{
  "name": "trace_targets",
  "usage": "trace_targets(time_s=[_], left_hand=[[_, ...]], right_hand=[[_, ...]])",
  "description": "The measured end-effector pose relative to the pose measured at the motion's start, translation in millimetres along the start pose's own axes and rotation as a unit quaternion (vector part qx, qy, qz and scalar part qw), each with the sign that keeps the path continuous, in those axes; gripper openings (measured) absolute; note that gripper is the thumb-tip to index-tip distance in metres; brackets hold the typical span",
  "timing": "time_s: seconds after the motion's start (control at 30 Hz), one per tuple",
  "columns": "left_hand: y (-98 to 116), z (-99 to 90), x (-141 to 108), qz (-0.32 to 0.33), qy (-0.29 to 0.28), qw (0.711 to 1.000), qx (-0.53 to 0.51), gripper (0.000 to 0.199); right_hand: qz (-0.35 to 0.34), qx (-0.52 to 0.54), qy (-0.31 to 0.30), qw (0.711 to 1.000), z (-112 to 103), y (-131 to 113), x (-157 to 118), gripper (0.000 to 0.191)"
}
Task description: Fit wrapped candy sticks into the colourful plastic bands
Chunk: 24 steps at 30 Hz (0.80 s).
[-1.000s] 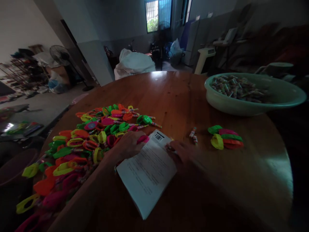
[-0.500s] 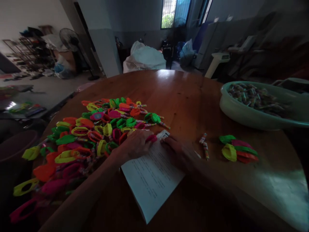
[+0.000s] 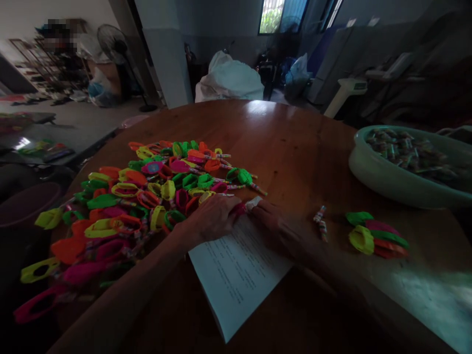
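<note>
My left hand [image 3: 216, 216] is closed on a pink plastic toy watch [image 3: 239, 209], mostly covered by the fingers. Against it, my right hand [image 3: 273, 221] pinches a small whitish piece [image 3: 253, 202], whose kind I cannot make out. Both hands are over the top end of a stack of printed paper sheets [image 3: 239, 285]. Left of them spreads a pile of pink, green, yellow and orange toy watches [image 3: 125, 189], many with wrapped candy sticks [image 3: 258, 189] poking out. Two loose wrapped candy sticks [image 3: 322, 228] lie right of my right hand.
Several bands of green, yellow, pink and orange plastic [image 3: 379, 237] lie at the right of the round wooden table [image 3: 295, 142]. A pale green basin [image 3: 387, 182] full of wrapped candies stands behind them. Beyond the table are a white sack [image 3: 230, 81] and a standing fan [image 3: 114, 44].
My hands have come closer together around the pink toy watch. The whitish piece at my right fingers now looks crumpled or folded. The whole view has shifted slightly.
</note>
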<state>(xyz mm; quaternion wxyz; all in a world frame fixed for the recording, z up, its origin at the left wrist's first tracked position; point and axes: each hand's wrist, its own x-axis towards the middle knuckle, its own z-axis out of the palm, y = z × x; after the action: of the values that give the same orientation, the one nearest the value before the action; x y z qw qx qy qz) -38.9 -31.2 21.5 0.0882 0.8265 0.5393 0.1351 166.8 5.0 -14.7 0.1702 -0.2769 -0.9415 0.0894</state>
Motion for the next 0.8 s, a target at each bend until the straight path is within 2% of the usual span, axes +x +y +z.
trace_targets(time_s=[0.13, 0.3, 0.47, 0.63, 0.8], left_hand=[[1, -0.4, 0, -0.004, -0.006, 1.000, 0.007, 0.013], [3, 0.1, 0, -0.008, -0.006, 1.000, 0.019, 0.017], [3, 3.6, -1, -0.009, -0.007, 1.000, 0.019, 0.023], [0, 5.2, -2, -0.022, -0.022, 0.999, 0.018, 0.018], [-1, 5.8, -1, 0.000, 0.003, 1.000, 0.001, 0.014]], right_hand=[[-0.012, -0.092, -0.006, 0.996, 0, -5, -1, 0.025], [-0.006, -0.152, -0.029, 0.988, 0, -9, 2, 0.025], [-0.040, -0.205, -0.048, 0.977, -1, -12, 3, 0.022], [-0.057, -0.217, -0.057, 0.973, 1, -12, 8, 0.023], [-0.066, -0.214, -0.048, 0.973, 4, -13, 13, 0.025]])
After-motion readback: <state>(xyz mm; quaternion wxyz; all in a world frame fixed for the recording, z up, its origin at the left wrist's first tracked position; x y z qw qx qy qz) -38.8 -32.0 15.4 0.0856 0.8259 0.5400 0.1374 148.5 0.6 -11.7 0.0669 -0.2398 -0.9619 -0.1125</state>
